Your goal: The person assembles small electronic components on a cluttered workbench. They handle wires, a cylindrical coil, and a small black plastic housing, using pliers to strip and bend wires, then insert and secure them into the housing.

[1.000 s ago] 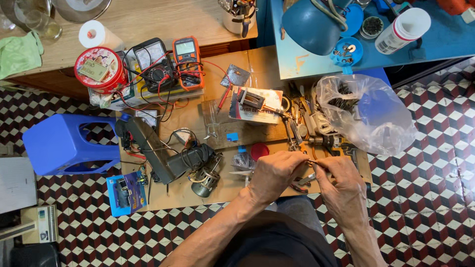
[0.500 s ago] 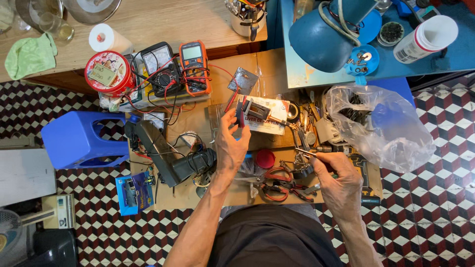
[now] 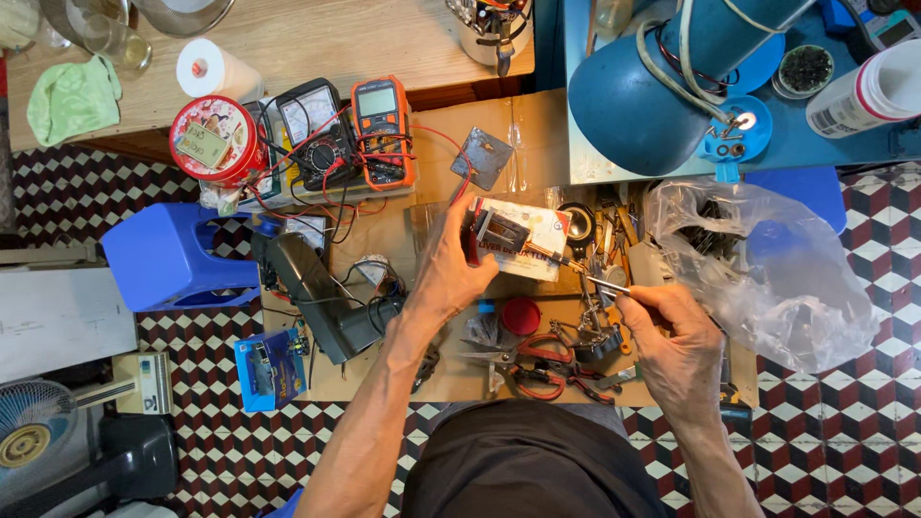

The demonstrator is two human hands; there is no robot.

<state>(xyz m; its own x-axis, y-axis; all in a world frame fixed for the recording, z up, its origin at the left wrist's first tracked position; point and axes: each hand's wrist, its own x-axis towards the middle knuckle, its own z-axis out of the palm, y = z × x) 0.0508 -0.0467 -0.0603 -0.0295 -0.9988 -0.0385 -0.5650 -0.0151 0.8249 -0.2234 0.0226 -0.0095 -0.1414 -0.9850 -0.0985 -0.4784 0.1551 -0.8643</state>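
Two hands busy: left hand (image 3: 451, 273) grips small metal part (image 3: 494, 230); right hand (image 3: 676, 341) pinches thin tool (image 3: 576, 269) (tip touching part).

Camera set-up: one view only, head-worn.
Position: above the seated person, over the lap and forearms.
Direction: faces almost straight down; top of frame lies away from the person, bottom edge falls on the dark lap.
Range: moderate; left hand (image 3: 451, 273) and right hand (image 3: 672, 345) sit at centre and lower centre, both forearms entering from the bottom edge.
Coverage: low cardboard-topped work surface (image 3: 384, 379) at centre, wooden bench (image 3: 317, 38) along the top, blue lamp (image 3: 643, 91) at upper right, checkered floor (image 3: 863, 432) on both sides.
Overlap: none to record, as no second view exists.
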